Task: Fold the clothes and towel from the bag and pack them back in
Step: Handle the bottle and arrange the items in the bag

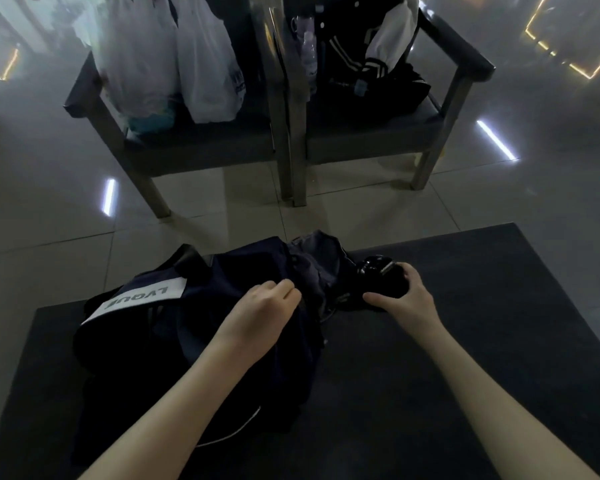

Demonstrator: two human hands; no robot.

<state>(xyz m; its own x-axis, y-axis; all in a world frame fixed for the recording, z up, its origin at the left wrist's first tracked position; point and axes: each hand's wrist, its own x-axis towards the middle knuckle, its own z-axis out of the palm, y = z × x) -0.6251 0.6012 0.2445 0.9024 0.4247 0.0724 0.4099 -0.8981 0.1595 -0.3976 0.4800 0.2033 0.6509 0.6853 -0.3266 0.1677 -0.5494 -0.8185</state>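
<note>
So, a dark navy bag (174, 317) is laid on its side on a black mat (465, 341), white label (137, 299) facing up, mouth turned towards the right. The fabric near that mouth is pinched by the left hand (260, 306), fingers curled in tight against the thumb. Just beside the opening, a dark bundle (385, 282) is held down on the mat by the right hand (409, 296), fingers wrapped over its far side and thumb stretched along the near side. Something glossy is seen on top of the bundle, but honestly it can't be made out.

Further back, on the tiled floor (49, 237), two chairs are set side by side: white plastic bags (174, 57) are piled on the left chair (201, 150), and a striped jacket (378, 64) and a clear bottle (308, 53) are left on the right chair (371, 133).
</note>
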